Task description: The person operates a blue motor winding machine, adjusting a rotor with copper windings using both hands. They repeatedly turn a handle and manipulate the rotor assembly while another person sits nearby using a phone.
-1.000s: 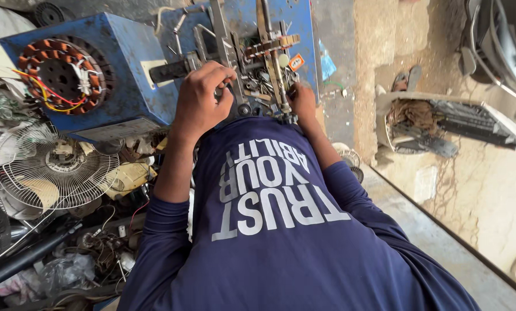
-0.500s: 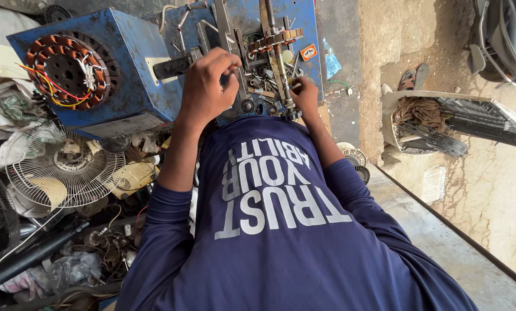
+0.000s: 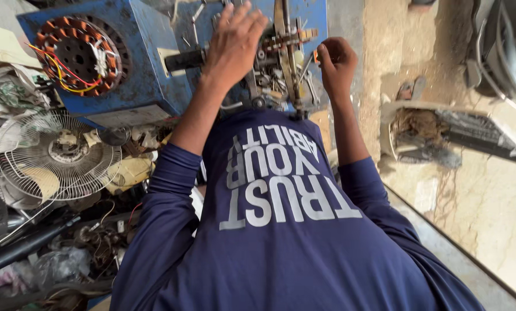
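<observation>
A blue metal machine (image 3: 154, 86) stands in front of me, with a cluster of metal levers and rods (image 3: 281, 69) on top. My left hand (image 3: 232, 40) lies over this mechanism with its fingers stretched and apart, just above a black handle (image 3: 183, 59). My right hand (image 3: 337, 60) is at the right side of the mechanism. Its thumb and fingers pinch a thin metal piece beside an upright metal bar (image 3: 286, 52). What exactly it pinches is too small to tell. My dark blue long-sleeved shirt (image 3: 281, 230) fills the lower view.
A motor stator with copper windings and red and yellow wires (image 3: 76, 55) sits in the machine's left face. A white fan guard (image 3: 59, 155), crumpled bags and scrap parts lie at the left. A dusty ground and a broken casing (image 3: 442, 132) are at the right.
My left hand has gone from curled over the mechanism to fingers stretched out and higher on it. My right hand stays pinched at the right side. The view has shifted slightly.
</observation>
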